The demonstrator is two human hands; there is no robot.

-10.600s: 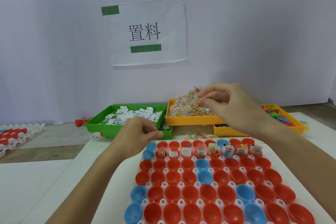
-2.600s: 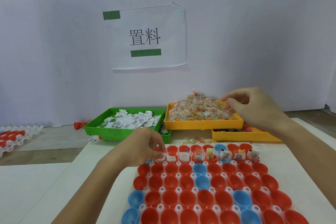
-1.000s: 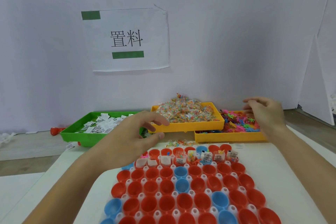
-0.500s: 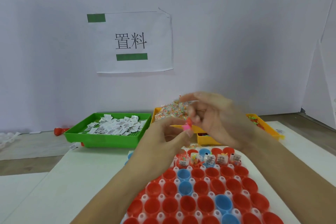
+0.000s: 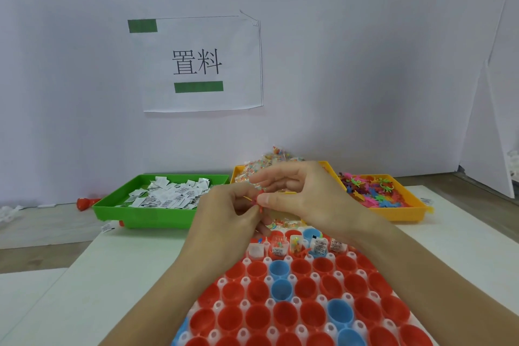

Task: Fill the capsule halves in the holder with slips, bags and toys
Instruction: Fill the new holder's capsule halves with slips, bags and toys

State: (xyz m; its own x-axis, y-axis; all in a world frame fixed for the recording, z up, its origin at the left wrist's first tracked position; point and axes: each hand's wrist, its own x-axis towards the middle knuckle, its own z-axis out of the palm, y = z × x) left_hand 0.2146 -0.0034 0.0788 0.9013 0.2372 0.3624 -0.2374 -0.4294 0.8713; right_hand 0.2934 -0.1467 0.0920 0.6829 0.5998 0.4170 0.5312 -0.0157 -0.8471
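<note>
Here the left hand (image 5: 224, 213) and the right hand (image 5: 306, 199) meet above the holder (image 5: 244, 286), fingertips of both pinching one small red toy (image 5: 257, 203) between them. It looks light, thin and bendy, likely to slip; best pinched at its middle, then dropped into an empty capsule half (image 5: 257, 270) just below the fingers.

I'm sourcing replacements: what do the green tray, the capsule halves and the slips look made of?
Green tray: apparently rigid moulded plastic, smooth with a slight sheen on its rim.
Capsule halves: likely thin glossy plastic, with highlights along their curved walls.
Slips: probably folded white paper with black print, matte and creased; a coating cannot be ruled out.
</note>
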